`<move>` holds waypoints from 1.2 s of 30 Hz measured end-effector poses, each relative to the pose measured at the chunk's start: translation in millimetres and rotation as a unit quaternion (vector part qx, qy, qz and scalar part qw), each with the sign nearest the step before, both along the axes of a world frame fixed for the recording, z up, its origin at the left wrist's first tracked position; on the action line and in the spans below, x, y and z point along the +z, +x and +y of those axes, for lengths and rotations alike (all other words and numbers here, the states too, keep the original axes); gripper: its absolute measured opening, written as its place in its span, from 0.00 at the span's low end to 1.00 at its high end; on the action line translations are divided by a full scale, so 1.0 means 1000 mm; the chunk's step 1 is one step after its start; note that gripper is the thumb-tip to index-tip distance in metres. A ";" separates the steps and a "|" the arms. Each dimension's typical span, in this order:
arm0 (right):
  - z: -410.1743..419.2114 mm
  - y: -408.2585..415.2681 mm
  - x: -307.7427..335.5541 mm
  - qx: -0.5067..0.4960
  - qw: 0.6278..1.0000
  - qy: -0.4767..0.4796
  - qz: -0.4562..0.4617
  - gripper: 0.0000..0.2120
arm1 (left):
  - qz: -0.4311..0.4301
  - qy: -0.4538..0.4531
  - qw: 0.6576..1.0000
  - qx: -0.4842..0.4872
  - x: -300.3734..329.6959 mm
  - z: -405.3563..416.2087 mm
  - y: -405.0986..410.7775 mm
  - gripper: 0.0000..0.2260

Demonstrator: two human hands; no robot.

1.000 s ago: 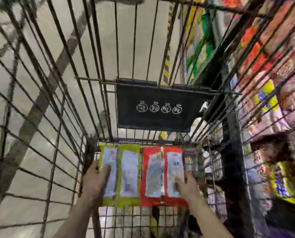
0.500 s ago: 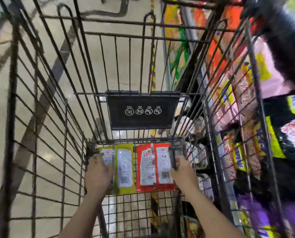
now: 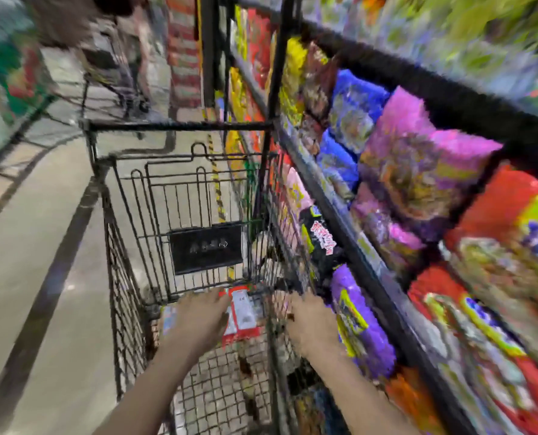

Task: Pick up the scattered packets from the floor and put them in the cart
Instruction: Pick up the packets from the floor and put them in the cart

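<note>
Resting flat on the red packet in the cart, the left hand looks loose; right hand, blurry, cannot tell. Packets could slide through the wires.

Head view, downward into cart

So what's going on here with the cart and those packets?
A person is reaching both arms into a black wire shopping cart in a store aisle beside snack shelves. The left hand lies over packets on the cart's floor, with a red packet showing beside it. The right hand is near the cart's right wall; the blur hides whether it holds anything.
</note>
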State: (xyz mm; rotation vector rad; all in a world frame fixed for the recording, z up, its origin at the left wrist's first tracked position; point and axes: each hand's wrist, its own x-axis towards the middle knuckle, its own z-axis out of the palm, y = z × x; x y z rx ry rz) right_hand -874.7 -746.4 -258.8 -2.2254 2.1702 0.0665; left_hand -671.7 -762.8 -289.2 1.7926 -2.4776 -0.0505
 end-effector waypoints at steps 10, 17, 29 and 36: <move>0.193 -0.069 0.093 -0.160 0.976 -0.149 0.021 0.26 | 0.039 -0.118 0.974 -0.187 0.121 0.098 -0.072 0.14; 0.346 -0.050 0.111 -0.337 0.921 -0.185 0.060 0.29 | 0.032 -0.227 0.876 -0.425 0.146 0.188 -0.134 0.18; 0.694 0.082 0.134 -0.692 0.701 -0.121 0.121 0.28 | 0.100 -0.177 0.651 -0.731 0.177 0.508 -0.147 0.11; 0.904 0.209 0.156 -0.826 0.537 -0.099 0.142 0.23 | 0.153 -0.100 0.489 -0.853 0.179 0.741 -0.114 0.14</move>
